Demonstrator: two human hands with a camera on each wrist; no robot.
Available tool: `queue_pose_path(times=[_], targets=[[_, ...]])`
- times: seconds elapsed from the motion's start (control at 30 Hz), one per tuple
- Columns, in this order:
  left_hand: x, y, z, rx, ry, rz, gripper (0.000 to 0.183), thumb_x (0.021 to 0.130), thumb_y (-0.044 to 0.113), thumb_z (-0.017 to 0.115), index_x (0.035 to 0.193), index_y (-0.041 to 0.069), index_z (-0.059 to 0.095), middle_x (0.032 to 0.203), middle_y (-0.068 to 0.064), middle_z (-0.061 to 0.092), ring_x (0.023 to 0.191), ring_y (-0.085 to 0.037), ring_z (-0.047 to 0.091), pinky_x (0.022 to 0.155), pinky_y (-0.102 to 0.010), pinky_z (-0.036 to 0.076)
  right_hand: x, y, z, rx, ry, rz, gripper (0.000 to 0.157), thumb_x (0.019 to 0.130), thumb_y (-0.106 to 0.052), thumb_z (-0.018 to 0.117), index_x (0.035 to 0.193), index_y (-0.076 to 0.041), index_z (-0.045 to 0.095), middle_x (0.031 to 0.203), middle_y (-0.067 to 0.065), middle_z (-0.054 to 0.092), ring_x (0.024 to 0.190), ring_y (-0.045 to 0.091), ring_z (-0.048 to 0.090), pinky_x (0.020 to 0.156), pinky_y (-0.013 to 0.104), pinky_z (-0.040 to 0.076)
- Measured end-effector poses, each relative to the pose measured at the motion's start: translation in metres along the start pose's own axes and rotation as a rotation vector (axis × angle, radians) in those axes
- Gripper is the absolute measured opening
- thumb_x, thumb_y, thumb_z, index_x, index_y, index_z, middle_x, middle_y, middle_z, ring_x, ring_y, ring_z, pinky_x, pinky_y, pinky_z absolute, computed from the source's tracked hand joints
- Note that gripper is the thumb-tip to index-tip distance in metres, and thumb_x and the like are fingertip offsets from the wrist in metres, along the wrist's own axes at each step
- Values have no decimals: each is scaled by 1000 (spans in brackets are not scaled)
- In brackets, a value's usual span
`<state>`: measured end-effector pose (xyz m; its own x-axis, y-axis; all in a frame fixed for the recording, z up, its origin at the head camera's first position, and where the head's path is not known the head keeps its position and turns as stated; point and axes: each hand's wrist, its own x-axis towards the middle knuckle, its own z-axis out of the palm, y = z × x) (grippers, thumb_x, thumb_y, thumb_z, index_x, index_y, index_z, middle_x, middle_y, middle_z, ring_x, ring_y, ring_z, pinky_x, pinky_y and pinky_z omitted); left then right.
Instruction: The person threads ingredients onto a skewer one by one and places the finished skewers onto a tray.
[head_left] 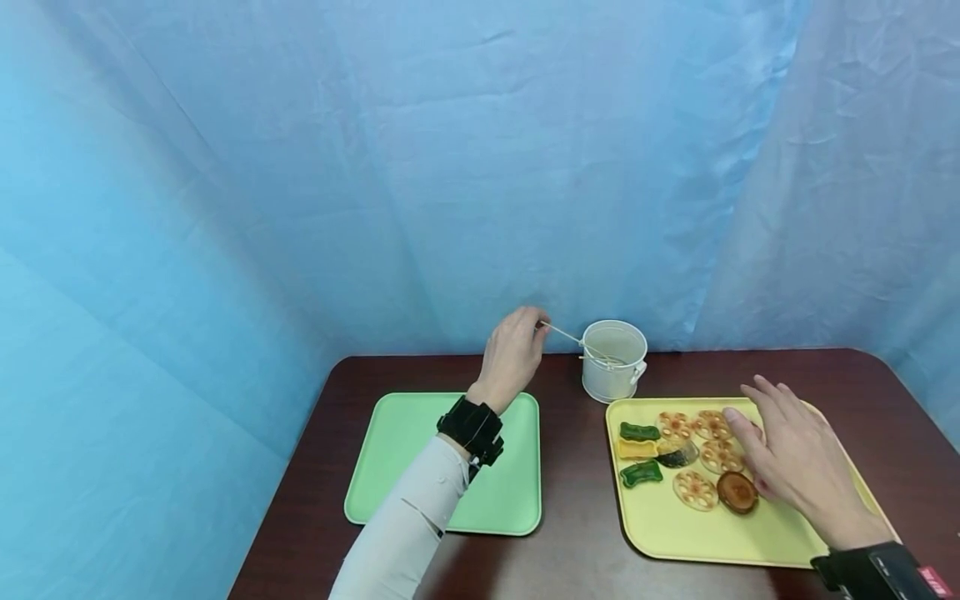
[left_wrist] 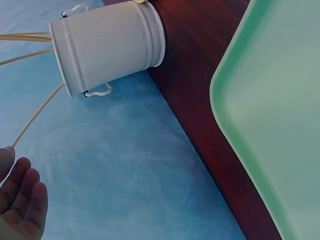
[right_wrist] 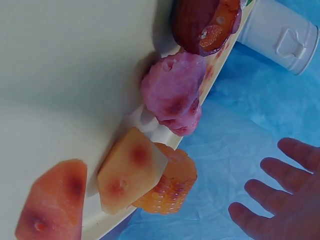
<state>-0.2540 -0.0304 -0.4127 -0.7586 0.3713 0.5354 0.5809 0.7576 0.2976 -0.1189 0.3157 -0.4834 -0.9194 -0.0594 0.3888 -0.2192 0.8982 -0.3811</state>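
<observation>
My left hand (head_left: 513, 354) pinches the end of a thin wooden skewer (left_wrist: 37, 115) between thumb and finger. The skewer slants out of a small white bucket (head_left: 609, 383), its other end still inside the rim; several more skewers stand in there. My right hand (head_left: 798, 458) is spread over the right side of a yellow tray (head_left: 675, 537), holding nothing. On that tray lie lotus root slices (head_left: 695, 490), green pepper pieces (head_left: 641, 474) and a round brown mushroom cap (head_left: 737, 492). The right wrist view adds a pink lump (right_wrist: 172, 92) and a corn piece (right_wrist: 172, 187).
A bare light green tray (head_left: 405, 467) lies at the left, under my left forearm. Both trays and the bucket stand on a dark wooden table (head_left: 570, 500). Blue cloth (head_left: 480, 167) hangs behind the table's far edge.
</observation>
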Motion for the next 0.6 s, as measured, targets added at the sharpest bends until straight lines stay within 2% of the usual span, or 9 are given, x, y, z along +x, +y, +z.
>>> queue_pose_path(times=[0.17,0.37,0.47,0.6], targets=[[-1,2,-9,-10,7,-3,10,96,18,60,103,13,66,97,1,63,86,-11,58,71,-25,47,0,0,0,26,-2,5,55,100,-34,47,135,9,47,147,28,34,138,44,23,102,62,20],[-5,4,-27,-41,75,9,10,94,19,61,99,13,68,97,1,65,89,-12,60,74,-26,48,1,2,-2,57,-13,45,59,101,-35,47,138,10,43,156,23,20,134,49,24,95,66,22],[-10,3,-35,-105,127,-4,12,94,19,61,98,12,70,95,2,66,88,-10,61,75,-26,48,1,3,-2,72,-12,63,62,100,-35,48,143,9,38,159,20,13,129,54,28,91,67,23],[-19,0,-41,-238,207,-28,15,94,19,60,98,10,71,92,1,68,85,-10,62,76,-29,50,1,2,-3,89,5,79,66,99,-35,49,147,8,33,161,15,8,125,56,30,89,66,24]])
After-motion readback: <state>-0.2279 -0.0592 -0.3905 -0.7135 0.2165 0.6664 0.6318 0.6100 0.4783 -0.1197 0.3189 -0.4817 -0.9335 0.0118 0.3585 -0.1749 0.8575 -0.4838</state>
